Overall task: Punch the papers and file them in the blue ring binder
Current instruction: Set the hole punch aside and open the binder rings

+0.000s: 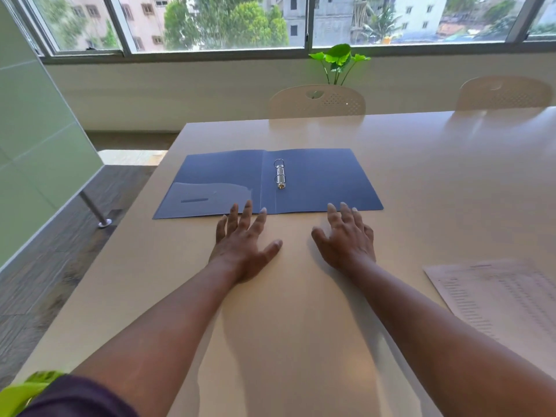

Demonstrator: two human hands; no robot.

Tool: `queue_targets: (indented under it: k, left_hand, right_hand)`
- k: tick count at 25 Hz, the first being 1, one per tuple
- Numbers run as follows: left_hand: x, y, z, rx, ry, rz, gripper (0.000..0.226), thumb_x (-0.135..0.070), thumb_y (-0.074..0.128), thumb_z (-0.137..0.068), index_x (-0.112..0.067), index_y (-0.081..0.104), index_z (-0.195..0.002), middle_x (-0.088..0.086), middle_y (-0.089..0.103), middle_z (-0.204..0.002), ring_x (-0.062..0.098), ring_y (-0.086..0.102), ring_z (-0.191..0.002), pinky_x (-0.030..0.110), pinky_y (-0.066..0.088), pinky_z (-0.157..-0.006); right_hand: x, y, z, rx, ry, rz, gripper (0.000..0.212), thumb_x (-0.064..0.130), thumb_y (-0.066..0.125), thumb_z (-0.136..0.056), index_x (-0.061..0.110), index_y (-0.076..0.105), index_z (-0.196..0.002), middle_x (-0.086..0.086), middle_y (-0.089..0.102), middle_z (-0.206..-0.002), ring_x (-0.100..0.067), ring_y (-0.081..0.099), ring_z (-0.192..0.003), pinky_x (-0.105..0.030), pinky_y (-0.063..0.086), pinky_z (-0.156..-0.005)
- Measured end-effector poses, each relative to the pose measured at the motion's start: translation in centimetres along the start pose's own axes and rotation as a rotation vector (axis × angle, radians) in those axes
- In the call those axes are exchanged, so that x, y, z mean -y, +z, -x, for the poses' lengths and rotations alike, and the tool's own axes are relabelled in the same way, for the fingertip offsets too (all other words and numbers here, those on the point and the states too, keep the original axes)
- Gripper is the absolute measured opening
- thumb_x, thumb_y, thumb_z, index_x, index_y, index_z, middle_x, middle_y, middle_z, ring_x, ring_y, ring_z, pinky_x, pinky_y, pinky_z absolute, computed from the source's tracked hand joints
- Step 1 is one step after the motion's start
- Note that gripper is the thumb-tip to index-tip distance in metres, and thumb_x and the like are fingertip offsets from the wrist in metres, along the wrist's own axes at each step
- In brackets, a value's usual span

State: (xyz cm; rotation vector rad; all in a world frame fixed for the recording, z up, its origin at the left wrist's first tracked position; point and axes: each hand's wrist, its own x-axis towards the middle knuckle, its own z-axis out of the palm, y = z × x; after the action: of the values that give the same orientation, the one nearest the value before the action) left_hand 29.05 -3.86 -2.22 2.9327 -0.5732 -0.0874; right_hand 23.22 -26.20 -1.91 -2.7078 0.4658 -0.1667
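Both bare forearms stretch forward, palms down. The left hand [243,239] has fingers straight and spread, thumb angled out to the right. The right hand [346,236] sits level with it, well apart, fingers slightly bent at the knuckles, gripping nothing.

Open tabletop [421,176] between the blue ring binder [316,182] and the printed papers [499,296] at the near right; bare surface beyond the binder up to two chair backs [317,100]. Upright metal rings [280,173] rising mid-binder, blocking a low sweep across it
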Motion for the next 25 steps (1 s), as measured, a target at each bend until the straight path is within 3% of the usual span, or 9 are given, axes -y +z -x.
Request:
queue_targets:
  k: [5, 10, 25]
  left_hand:
    - [-0.4, -0.3, -4.2, 0.085, -0.019, -0.054, 0.094, -0.092, 0.015, -0.080, -0.044, -0.003, -0.160, -0.007, -0.019, -0.169, 0.027, -0.030, -0.152, 0.058, -0.018, -0.119]
    - [-0.7, -0.4, -4.0, 0.133, -0.037, -0.057, 0.094, -0.094, 0.014, -0.078, -0.048, -0.001, -0.159, -0.009, -0.010, -0.171, 0.026, -0.016, -0.157, 0.060, -0.009, -0.121]
    - [-3.0, 0.2, 7.8, 0.127, -0.014, -0.050, 0.093, -0.093, 0.012, -0.079, -0.048, -0.002, -0.159, -0.009, -0.010, -0.171, 0.027, -0.016, -0.157, 0.061, -0.008, -0.121]
  right_hand:
    - [0.0, 0.5, -3.6, 0.089, -0.042, 0.143, 0.078, 0.067, 0.027, -0.097, 0.036, 0.004, -0.164, -0.002, -0.007, -0.173, -0.027, -0.012, -0.159, -0.049, 0.003, -0.125]
    - [0.1, 0.7, -3.6, 0.126, -0.043, 0.212, 0.079, 0.071, 0.021, -0.094, 0.035, 0.013, -0.163, -0.001, 0.005, -0.174, -0.027, -0.002, -0.160, -0.048, 0.001, -0.127]
    - [-1.2, -1.5, 8.8, 0.146, -0.026, 0.195, 0.076, 0.067, 0.023, -0.096, 0.035, 0.013, -0.164, -0.002, 0.004, -0.174, -0.028, -0.002, -0.160, -0.047, 0.002, -0.127]
